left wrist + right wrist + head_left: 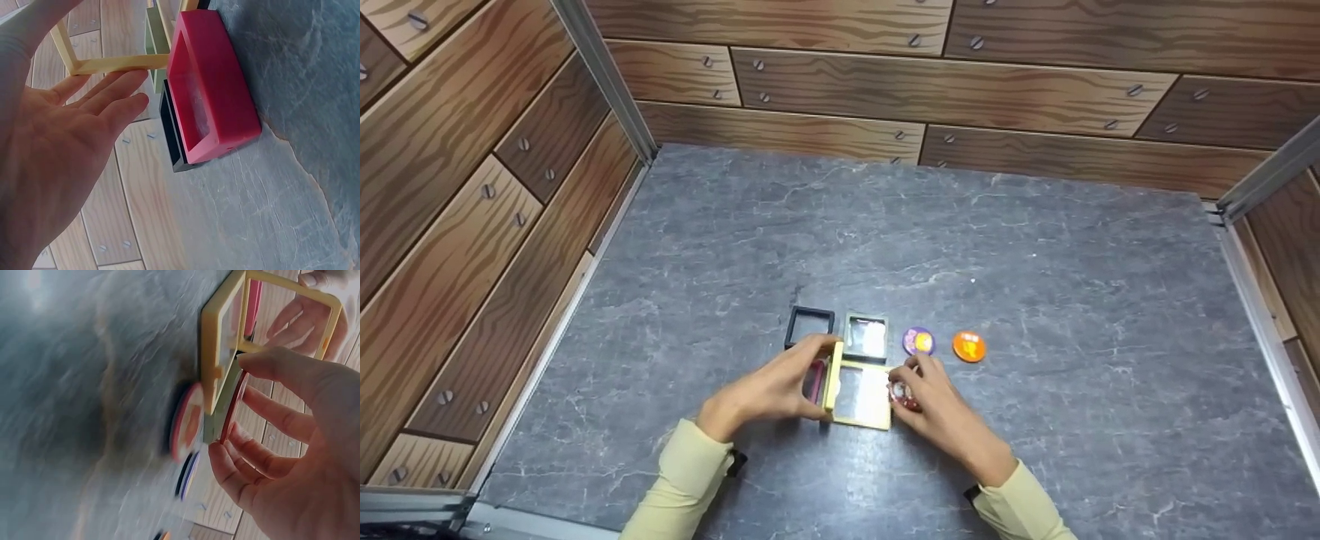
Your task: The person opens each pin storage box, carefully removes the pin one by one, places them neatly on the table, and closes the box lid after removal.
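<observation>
My left hand (772, 386) grips the raised lid (834, 376) of a yellow display frame by its edges, thumb at the near side and fingers at the far side. The lid stands upright on its hinge, and the clear-filmed base (862, 426) lies flat. Just right of this base, my right hand (941, 409) pinches a round red-rimmed badge (234, 405) on edge between thumb and fingertips. Below it, another red-rimmed badge (188, 422) lies on the table in the right wrist view. The left fingers partly cover a pink frame (216, 79).
A black frame (789, 328) and a grey-green frame (847, 337) lie beyond the yellow one. A purple badge (919, 341) and an orange badge (969, 346) lie to their right. Wood-patterned walls (840, 82) border the grey marbled table (825, 217).
</observation>
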Demonstrator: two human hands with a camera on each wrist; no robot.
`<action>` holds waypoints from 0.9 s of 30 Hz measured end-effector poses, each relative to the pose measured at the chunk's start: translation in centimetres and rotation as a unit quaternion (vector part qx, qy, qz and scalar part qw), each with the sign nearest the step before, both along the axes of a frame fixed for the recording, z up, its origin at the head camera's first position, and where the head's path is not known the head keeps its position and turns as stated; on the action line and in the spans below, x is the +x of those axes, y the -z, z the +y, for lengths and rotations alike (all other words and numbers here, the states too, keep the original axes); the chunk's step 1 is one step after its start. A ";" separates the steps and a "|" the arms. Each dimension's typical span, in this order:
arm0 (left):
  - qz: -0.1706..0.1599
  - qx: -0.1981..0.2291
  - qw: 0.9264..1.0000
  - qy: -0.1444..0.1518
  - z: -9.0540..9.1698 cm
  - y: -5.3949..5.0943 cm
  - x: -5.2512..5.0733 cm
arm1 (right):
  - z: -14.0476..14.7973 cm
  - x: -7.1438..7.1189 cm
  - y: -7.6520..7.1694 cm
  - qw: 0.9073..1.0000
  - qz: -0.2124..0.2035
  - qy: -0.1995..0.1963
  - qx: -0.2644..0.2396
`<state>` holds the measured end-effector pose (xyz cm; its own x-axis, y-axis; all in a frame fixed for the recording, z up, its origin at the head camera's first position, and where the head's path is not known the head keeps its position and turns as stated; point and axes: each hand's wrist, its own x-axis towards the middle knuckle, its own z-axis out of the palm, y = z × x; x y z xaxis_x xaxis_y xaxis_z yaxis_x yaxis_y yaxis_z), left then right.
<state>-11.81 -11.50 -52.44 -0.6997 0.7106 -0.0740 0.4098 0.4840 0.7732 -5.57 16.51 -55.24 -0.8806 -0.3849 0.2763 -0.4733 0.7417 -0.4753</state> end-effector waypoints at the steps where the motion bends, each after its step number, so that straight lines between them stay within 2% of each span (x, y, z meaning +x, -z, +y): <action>1: 0.001 0.005 1.000 0.002 0.0 0.0 0.1 | 0.2 0.1 0.1 1.000 0.007 0.001 -0.005; 6: 0.008 0.022 1.000 0.011 0.0 0.1 0.2 | 1.7 0.5 0.5 0.999 0.034 0.016 -0.029; 13: 0.021 0.002 1.000 0.001 -0.1 -0.2 0.1 | 3.2 0.9 0.8 0.997 0.027 0.059 -0.030; 22: 0.030 -0.006 1.000 -0.008 -0.1 0.0 0.2 | 5.3 1.3 2.1 0.995 0.051 0.067 -0.055; 27: 0.031 -0.008 0.999 -0.009 0.0 0.1 0.4 | 6.5 1.2 3.7 0.992 0.069 0.065 -0.083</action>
<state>-11.43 -11.52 -52.54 -0.7166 0.6962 -0.0423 0.4466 0.5046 0.7389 -4.35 23.02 -58.94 -0.8692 -0.2084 0.4484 -0.4474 0.7175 -0.5338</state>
